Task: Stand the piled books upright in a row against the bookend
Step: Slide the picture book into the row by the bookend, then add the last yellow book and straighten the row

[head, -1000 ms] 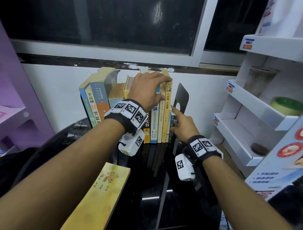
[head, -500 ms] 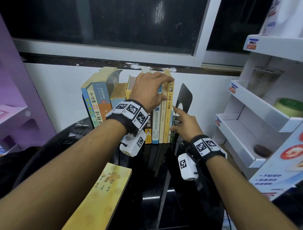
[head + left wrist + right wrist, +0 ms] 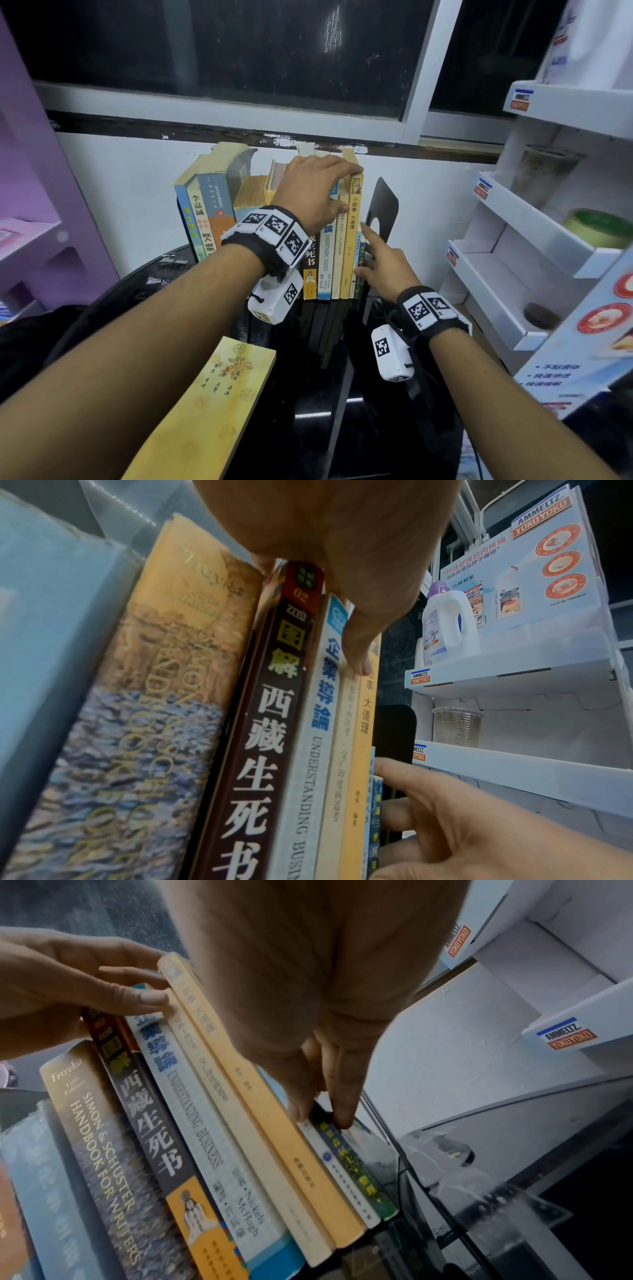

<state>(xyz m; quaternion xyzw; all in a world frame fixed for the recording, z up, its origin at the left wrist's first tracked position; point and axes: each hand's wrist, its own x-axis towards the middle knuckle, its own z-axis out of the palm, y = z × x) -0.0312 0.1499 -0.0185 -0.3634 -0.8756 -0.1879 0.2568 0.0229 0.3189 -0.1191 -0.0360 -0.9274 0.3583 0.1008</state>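
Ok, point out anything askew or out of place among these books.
A yellow book lies flat at the table front, outside the row. The left books appear to lean sideways. The left hand grips the row's tops; the right hand touches the short books beside the bookend.

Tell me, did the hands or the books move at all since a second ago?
Nothing visibly changed. The left hand still holds the tops of the standing books. The right hand still touches the short books beside the bookend with straight fingers. The yellow book still lies flat on the table.
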